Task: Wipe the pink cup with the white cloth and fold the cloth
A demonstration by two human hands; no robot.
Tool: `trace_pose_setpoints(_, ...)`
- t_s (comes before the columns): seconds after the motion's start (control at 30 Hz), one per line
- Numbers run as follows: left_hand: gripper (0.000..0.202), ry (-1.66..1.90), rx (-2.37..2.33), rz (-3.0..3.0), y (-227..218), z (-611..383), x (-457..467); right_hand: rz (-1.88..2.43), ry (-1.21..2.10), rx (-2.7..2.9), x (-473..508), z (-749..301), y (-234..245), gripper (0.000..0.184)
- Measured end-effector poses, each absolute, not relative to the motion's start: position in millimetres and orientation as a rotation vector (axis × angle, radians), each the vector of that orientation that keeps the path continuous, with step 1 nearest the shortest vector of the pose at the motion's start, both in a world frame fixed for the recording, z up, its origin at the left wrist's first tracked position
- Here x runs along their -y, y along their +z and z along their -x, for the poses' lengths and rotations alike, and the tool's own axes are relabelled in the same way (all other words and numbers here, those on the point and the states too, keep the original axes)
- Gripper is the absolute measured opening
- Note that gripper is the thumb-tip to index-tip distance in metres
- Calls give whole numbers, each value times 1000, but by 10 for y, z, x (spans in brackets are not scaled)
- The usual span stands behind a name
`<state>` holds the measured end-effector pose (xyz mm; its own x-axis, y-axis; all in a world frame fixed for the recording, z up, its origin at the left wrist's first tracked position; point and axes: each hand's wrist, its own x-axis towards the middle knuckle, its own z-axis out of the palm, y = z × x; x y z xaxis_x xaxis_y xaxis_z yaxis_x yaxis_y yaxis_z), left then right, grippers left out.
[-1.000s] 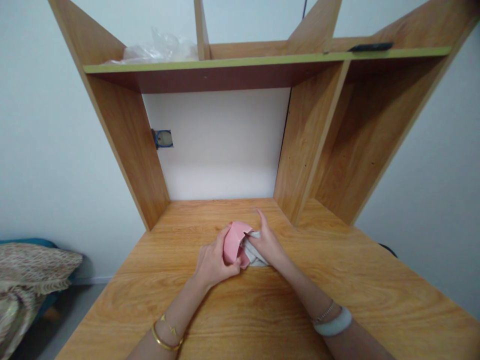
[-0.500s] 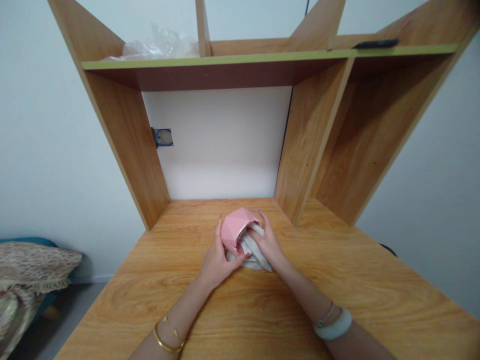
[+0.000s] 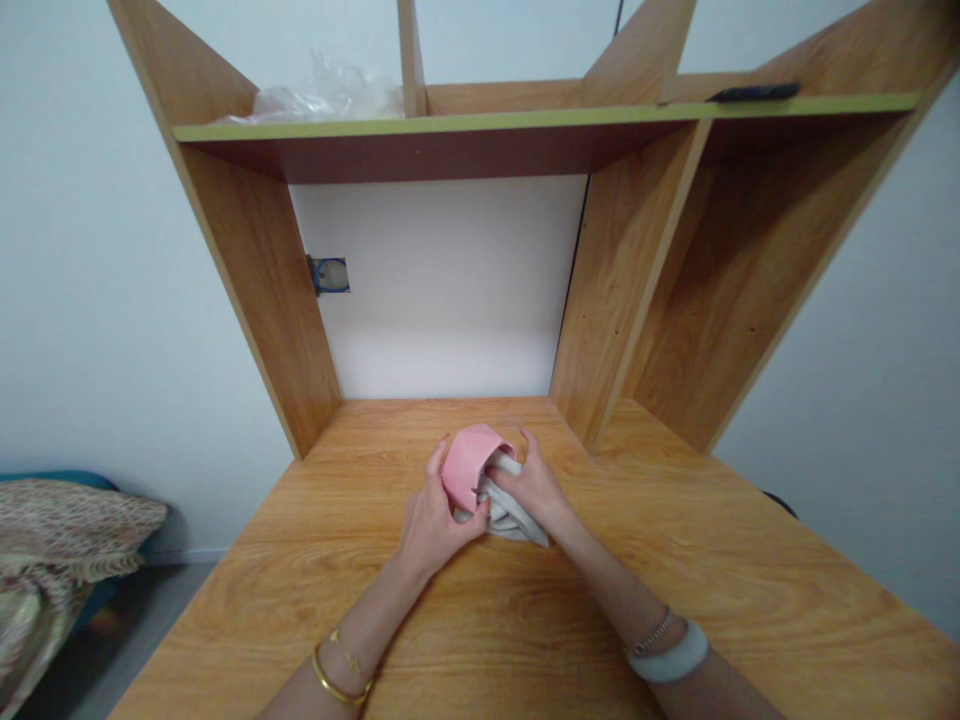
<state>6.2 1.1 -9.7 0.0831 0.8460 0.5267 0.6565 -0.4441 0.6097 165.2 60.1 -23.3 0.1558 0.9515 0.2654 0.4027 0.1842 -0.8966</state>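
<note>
A pink faceted cup [image 3: 466, 465] lies tilted on its side over the wooden desk [image 3: 525, 620], its mouth turned to the right. My left hand [image 3: 431, 515] is wrapped around the cup's left side and bottom. My right hand [image 3: 529, 487] presses a bunched grey-white cloth [image 3: 510, 518] into the cup's mouth, fingers curled on the cloth. Part of the cloth hangs down onto the desk between my hands.
Wooden side panels [image 3: 266, 300] and a divider [image 3: 611, 290] enclose the desk's back. On the green-edged shelf [image 3: 450, 122] above lie a clear plastic bag [image 3: 330, 95] and a dark flat object [image 3: 754, 92]. A patterned blanket [image 3: 52, 540] lies low at the left.
The cup has been turned in my left hand, its mouth swinging up and to the right. My right hand has pushed the cloth further into it.
</note>
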Motion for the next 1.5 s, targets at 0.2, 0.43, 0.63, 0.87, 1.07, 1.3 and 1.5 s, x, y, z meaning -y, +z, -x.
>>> trace_pose_setpoints(0.2, 73, 1139, -1492, -2320, -123, -12, -39, 1466, 511, 1538, -542, -1711, -156, 87)
trace_pose_setpoints(0.43, 70, 1087, -1521, -2350, -45, 54, -29, 1516, 402, 1718, -439, -1666, -59, 83)
trace_pose_setpoints(0.63, 67, 1018, -1507, -2399, -36, 70, -42, 1500, 337, 1808, -391, -1658, -10, 79)
trace_pose_setpoints(0.87, 65, 1063, -1496, -2427, -46, 82, -49, 1468, 201, 1879, -411, -1654, -105, 77)
trace_pose_setpoints(1.07, 64, 1055, -1560, -2423, -50, 52, -46, 1544, 245, 1901, -372, -1626, -31, 80)
trace_pose_setpoints(1.3, 64, 1010, -1644, -2336, -4, 20, -36, 1638, 401, 1951, -388, -1591, -117, 100)
trace_pose_setpoints(1.5, 66, 937, -1642, -2391, 40, -20, -26, 1688, 499, 1829, -445, -1624, -119, 94)
